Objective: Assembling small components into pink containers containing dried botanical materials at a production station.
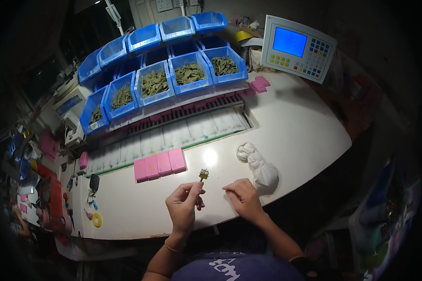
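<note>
Between thumb and fingertips, my left hand (184,199) pinches a small brass-coloured piece (203,174) with a cut-out, lattice-like top, held upright above the white table (286,117). My right hand (244,199) is to the right of it, apart from the piece, with its fingers curled and drawn together. Whatever those fingers may hold is hidden. Just beyond my right hand lies a bunched white cloth (260,168), twisted at its far end. A row of several pink blocks (159,165) sits on the table ahead of my left hand.
Two tiers of blue bins (152,80) stand at the back, the lower ones holding greenish flat pieces. Before them runs a pale slotted panel (173,136). A control panel (297,49) with a lit blue screen is back right. A yellow tape roll (97,220) lies front left.
</note>
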A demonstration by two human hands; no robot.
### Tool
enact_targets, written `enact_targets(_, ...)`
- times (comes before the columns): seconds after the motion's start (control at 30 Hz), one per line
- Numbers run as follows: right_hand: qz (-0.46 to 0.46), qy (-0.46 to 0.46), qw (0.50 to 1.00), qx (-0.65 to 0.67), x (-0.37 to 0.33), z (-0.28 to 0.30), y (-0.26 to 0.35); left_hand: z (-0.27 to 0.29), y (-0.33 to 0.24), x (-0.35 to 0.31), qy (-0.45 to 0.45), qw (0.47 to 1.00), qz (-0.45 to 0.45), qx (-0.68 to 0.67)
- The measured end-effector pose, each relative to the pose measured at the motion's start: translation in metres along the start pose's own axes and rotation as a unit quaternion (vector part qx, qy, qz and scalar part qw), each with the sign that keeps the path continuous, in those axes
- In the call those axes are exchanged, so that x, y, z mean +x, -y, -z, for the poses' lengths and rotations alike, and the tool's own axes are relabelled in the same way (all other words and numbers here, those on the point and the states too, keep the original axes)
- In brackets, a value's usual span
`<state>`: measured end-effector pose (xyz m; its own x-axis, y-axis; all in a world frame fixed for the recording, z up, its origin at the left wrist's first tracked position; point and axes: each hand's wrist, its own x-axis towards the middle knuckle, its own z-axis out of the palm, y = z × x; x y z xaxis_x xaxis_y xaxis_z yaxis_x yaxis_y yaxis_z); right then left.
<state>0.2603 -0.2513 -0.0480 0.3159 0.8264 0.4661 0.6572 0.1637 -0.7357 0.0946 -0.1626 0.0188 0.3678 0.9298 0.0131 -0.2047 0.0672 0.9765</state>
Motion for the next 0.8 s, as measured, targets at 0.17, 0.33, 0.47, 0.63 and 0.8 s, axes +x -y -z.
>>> enact_targets(0.17, 0.059, 0.015, 0.997, -0.052, 0.002, -0.004, 0.004, -0.005, 0.002, 0.009, -0.006, 1.000, -0.004, 0.016)
enact_targets(0.33, 0.045, 0.033, 0.997, -0.058, 0.001, -0.001, 0.001, -0.010, 0.006, 0.020, -0.001, 1.000, -0.001, 0.019)
enact_targets(0.47, 0.060, 0.019, 0.997, -0.045, 0.005, -0.002, 0.004, -0.008, 0.008, 0.029, -0.011, 1.000, 0.007, 0.014)
enact_targets(0.63, 0.042, -0.007, 0.999, -0.005, 0.001, -0.003, -0.002, 0.012, 0.008, 0.080, -0.061, 0.970, -0.111, 0.207)
enact_targets(0.8, 0.028, -0.002, 0.999, -0.023, -0.002, 0.006, -0.001, 0.010, -0.058, 0.220, -0.201, 0.728, -0.384, 0.531)
